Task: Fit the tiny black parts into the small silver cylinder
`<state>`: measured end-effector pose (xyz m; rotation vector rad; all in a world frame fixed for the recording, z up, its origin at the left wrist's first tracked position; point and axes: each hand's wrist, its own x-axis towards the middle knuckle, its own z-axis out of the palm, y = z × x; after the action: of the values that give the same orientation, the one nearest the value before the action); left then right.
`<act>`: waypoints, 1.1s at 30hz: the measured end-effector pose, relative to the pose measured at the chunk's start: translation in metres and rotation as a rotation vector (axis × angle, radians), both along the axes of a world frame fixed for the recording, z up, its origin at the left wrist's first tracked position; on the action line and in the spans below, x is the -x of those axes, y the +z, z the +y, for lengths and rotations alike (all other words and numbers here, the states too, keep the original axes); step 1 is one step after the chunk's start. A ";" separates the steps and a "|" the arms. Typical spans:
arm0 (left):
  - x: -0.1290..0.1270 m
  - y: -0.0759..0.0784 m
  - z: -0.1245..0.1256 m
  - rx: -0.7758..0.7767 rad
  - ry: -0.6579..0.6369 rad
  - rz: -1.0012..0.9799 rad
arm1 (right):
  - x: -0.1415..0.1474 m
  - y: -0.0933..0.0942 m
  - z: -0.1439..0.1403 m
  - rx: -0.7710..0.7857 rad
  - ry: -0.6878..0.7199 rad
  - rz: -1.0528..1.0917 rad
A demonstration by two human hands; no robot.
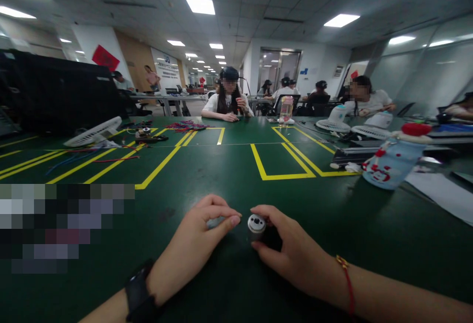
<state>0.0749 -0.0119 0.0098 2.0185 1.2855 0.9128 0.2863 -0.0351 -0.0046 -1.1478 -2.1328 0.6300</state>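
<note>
A small silvery metal cylinder (256,224) stands upright on the green table, with dark holes in its round top face. My right hand (291,246) is curled around its right side, thumb at the near side and fingertips at the far side. Just left of the cylinder is my left hand (201,229), its thumb and forefinger pinched together, pointing toward the cylinder. Something greyish shows under the left fingers, but what it is I cannot make out.
A blue bottle with a red cap (391,158) stands at the right, near white fans (334,120) and dark metal rails. Coloured wires (188,125) and another white fan (96,131) lie at the left. Across the table sits a person (229,98), near a clear bottle (286,110).
</note>
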 end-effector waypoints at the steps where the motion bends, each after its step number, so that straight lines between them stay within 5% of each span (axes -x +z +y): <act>1: 0.000 -0.004 0.001 0.010 -0.033 0.050 | -0.001 -0.002 0.000 -0.020 -0.006 -0.009; 7: 0.002 -0.011 0.002 0.030 -0.114 0.161 | -0.003 -0.009 -0.001 -0.034 0.017 -0.056; 12: 0.026 0.000 0.013 0.118 0.125 -0.050 | -0.027 0.006 0.001 -0.029 -0.172 -0.097; 15: 0.050 -0.002 0.029 0.210 0.282 -0.229 | -0.068 0.015 0.005 -0.090 -0.391 -0.191; 20: 0.068 -0.013 0.049 0.281 0.339 -0.371 | -0.178 0.011 0.006 -0.047 -0.839 -0.350; 25: 0.064 -0.015 0.050 0.330 0.329 -0.378 | -0.256 -0.003 0.003 -0.009 -1.020 -0.450; 29: 0.062 -0.016 0.049 0.330 0.331 -0.347 | -0.220 0.003 0.003 -0.418 -1.074 -0.662; 31: 0.062 -0.016 0.049 0.322 0.336 -0.318 | -0.175 0.008 0.004 -0.570 -0.855 -0.658; 33: 0.062 -0.017 0.048 0.313 0.339 -0.283 | -0.121 0.012 0.007 -0.487 -0.489 -0.577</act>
<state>0.0128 0.0363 -0.0071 1.4027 1.5221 1.0316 0.4072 -0.0286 0.0074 -1.5963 -2.1323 -0.4736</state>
